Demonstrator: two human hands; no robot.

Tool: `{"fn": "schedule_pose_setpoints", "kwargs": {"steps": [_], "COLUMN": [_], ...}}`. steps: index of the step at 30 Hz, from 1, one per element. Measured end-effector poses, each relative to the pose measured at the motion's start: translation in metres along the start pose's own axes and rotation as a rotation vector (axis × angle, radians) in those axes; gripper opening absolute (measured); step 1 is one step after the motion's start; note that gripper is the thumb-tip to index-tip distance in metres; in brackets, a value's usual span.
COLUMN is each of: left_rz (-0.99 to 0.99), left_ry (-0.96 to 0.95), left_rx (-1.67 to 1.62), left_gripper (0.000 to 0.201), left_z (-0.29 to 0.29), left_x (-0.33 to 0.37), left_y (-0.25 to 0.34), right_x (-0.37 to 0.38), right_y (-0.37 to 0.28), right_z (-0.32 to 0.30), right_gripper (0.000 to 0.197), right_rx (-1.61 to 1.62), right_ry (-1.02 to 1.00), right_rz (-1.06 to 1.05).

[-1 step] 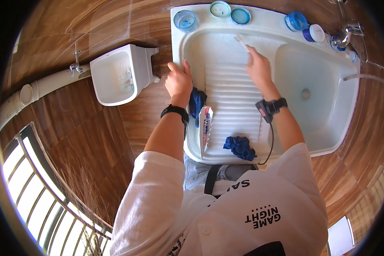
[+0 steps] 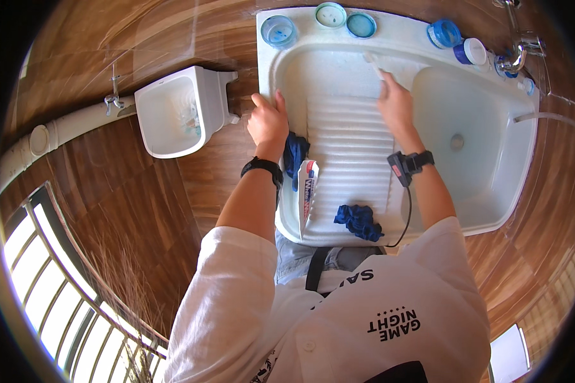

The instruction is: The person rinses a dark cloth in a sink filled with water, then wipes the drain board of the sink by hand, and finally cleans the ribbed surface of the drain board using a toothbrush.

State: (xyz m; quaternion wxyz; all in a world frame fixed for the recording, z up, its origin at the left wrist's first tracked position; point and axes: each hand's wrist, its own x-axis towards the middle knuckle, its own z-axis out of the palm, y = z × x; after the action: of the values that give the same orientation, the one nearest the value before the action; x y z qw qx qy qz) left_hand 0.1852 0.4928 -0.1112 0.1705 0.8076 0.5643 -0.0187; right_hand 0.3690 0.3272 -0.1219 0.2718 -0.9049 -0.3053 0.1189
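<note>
My right hand (image 2: 396, 102) is closed round the pale handle of a slim brush (image 2: 375, 66). Its head, small and blurred, reaches the smooth area just beyond the ribbed washboard of the white laundry sink (image 2: 348, 159). My left hand (image 2: 268, 120) grips the sink's left rim, thumb toward the inside and fingers curled over the outer side. Close below that hand a dark blue cloth (image 2: 295, 153) hangs on the rim. A white printed carton (image 2: 308, 191) leans along the left wall. Another crumpled blue cloth (image 2: 359, 221) lies on the near part of the washboard.
Along the back ledge stand a clear tub with blue residue (image 2: 278, 30), round lids (image 2: 330, 14), a blue jar (image 2: 443, 33) and a white-lidded jar (image 2: 471, 51). A tap (image 2: 524, 48) rises at the back right, beside the deep basin (image 2: 466, 166). Left is a smaller white sink (image 2: 168, 118).
My right hand has shifted slightly to the right, carrying the brush with it. My left hand stays on the rim.
</note>
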Motion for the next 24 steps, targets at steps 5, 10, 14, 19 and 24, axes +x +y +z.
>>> {"fn": "schedule_pose_setpoints", "kwargs": {"steps": [5, 10, 14, 19, 24], "left_rz": [0.020, 0.011, -0.007, 0.017, 0.042], "left_ry": [0.020, 0.019, 0.008, 0.017, 0.049], "left_rx": [0.008, -0.032, -0.012, -0.011, -0.002], "left_gripper": [0.044, 0.042, 0.042, 0.041, 0.042], "left_z": [-0.002, 0.001, -0.005, -0.002, -0.001], "left_x": [-0.001, -0.002, -0.003, -0.003, -0.003], "left_y": [0.004, 0.007, 0.008, 0.006, 0.002], "right_x": [-0.003, -0.006, -0.002, -0.014, -0.004], "right_y": [0.043, 0.031, 0.037, 0.027, 0.087], "right_z": [-0.003, 0.010, -0.006, -0.007, -0.037], "right_gripper": [0.027, 0.030, 0.029, 0.026, 0.029], "right_rx": [-0.168, -0.146, -0.066, -0.058, -0.118], "right_ry": [0.184, 0.057, 0.152, 0.083, 0.270], "right_rz": [0.177, 0.007, 0.160, -0.036, 0.168]}}
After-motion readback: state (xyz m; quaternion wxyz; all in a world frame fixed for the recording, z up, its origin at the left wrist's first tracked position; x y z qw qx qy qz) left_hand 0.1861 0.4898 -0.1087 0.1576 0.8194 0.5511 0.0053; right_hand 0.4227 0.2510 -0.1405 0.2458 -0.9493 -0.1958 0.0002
